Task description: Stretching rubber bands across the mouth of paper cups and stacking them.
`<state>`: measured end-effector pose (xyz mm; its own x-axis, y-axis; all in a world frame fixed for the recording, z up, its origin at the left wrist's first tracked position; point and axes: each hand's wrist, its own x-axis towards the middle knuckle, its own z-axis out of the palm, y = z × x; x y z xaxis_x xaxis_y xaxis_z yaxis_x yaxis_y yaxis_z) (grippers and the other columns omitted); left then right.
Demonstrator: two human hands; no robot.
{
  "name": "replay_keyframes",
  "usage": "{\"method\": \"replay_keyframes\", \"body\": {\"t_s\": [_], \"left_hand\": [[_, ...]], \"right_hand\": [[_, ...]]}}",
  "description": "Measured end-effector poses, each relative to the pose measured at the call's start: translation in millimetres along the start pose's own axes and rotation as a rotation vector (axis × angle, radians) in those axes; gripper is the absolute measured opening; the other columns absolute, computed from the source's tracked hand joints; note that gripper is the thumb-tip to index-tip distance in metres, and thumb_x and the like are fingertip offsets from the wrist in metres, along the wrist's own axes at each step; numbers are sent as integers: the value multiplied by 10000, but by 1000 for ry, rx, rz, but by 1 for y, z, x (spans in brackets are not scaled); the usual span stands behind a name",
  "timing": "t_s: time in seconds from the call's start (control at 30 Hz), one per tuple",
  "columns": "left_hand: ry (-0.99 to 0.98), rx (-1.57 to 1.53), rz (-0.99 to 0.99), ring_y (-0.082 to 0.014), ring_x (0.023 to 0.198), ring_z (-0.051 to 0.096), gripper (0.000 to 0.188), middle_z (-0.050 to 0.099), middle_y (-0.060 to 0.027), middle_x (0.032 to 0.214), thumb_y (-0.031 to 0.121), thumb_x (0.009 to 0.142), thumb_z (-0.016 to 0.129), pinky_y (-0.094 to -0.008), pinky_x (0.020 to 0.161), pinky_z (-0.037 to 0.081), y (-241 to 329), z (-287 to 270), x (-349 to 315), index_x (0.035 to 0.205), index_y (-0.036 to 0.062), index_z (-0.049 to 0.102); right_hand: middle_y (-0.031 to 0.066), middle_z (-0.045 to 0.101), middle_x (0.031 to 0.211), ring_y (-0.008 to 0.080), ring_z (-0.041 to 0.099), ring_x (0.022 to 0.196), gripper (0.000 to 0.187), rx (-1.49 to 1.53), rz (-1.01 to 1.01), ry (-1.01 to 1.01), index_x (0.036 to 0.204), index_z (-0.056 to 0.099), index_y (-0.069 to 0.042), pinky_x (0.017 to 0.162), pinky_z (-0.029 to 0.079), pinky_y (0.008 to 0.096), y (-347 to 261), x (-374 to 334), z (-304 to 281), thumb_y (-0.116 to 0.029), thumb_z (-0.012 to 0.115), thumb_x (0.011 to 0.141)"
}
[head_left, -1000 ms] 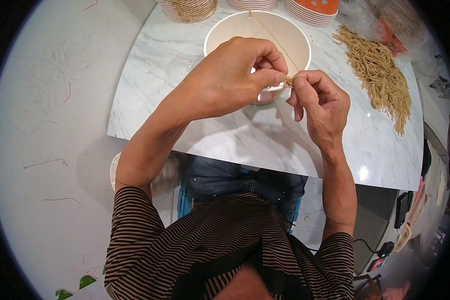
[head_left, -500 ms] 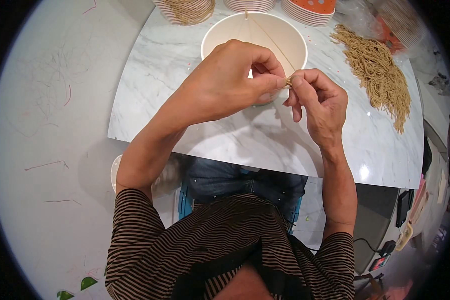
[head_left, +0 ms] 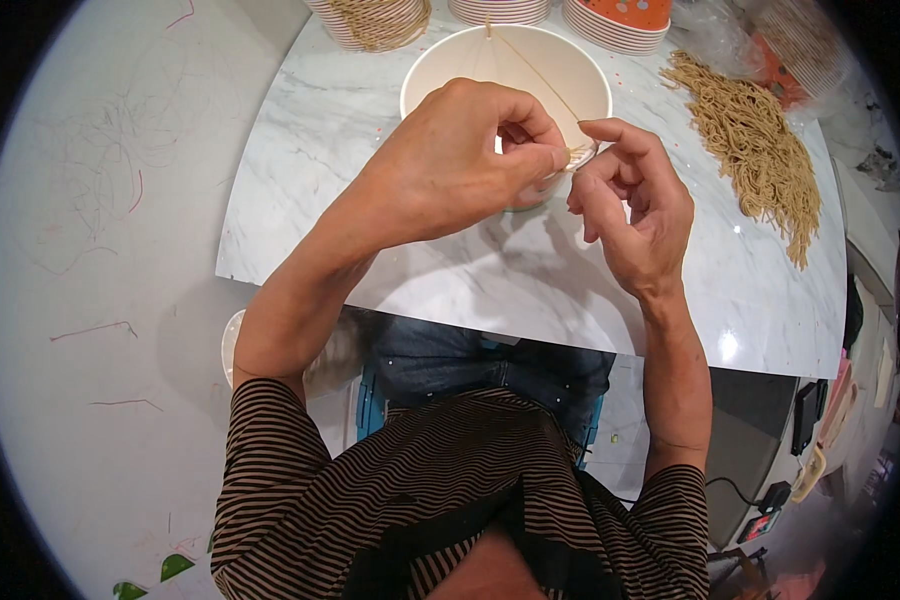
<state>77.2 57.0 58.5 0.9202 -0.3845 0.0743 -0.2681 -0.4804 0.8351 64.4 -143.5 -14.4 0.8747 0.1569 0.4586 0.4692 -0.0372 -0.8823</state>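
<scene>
A white paper tub (head_left: 440,75) stands on the marbled table in front of me. A thin tan twine (head_left: 537,70) crosses its mouth from the far rim to the near right side. My left hand (head_left: 470,150) reaches over the near rim, thumb and forefinger pinched on the twine's knotted part (head_left: 576,157). Just right of that pinch is my right hand (head_left: 635,195). Its forefinger is stretched out and touches the twine, the thumb stands apart from it, and the other fingers are loosely bent. Both hands hide much of the tub's near side.
A heap of cut tan twine (head_left: 755,150) lies on the right of the table (head_left: 430,275). Along the far edge stand stacked tubs (head_left: 500,10), an orange-patterned stack (head_left: 620,30) and another stack with twine draped over it (head_left: 370,25). Clear plastic wrap (head_left: 715,35) sits at the far right.
My right hand has let go of its pinch beside the left fingertips; its forefinger has straightened up and away from the thumb. The tub has shifted slightly left. My left hand keeps its pinch.
</scene>
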Motion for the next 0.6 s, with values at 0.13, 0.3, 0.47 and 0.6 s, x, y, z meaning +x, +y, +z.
{"method": "replay_keyframes", "body": {"t_s": [0.13, 0.3, 0.47, 0.6], "left_hand": [[-5, 0, 31, -128, 714, 688, 235, 732, -88, 783, 172, 937, 685, -284, 702, 555, -1, -2, -2, 915, -56, 736], [-27, -1, 2, -95, 782, 553, 221, 708, -10, 844, 216, 950, 722, -281, 756, 485, -2, -2, -2, 946, -2, 756], [-11, 30, 37, -129, 710, 690, 248, 730, -92, 789, 174, 946, 687, -279, 682, 559, -1, -2, -1, 914, -68, 730], [-12, 19, 44, -132, 703, 689, 245, 729, -97, 788, 174, 946, 691, -278, 676, 557, -1, -1, -1, 914, -66, 729]], "right_hand": [[37, 659, 770, 84, 614, 617, 329, -110, -69, -4, 1278, 653, 37, 520, 476, 214, 3, -1, -2, 53, 671, 949], [54, 706, 814, 75, 645, 640, 204, -176, -170, 24, 1155, 721, 41, 464, 464, 207, 11, 0, -1, 59, 695, 954], [49, 745, 777, 94, 692, 675, 133, -180, -164, 72, 1026, 776, -3, 598, 545, 240, 12, 2, -1, 3, 773, 892], [48, 748, 788, 93, 690, 674, 93, -194, -129, 64, 1005, 764, 1, 606, 548, 240, 11, 1, -2, -16, 755, 913]]}}
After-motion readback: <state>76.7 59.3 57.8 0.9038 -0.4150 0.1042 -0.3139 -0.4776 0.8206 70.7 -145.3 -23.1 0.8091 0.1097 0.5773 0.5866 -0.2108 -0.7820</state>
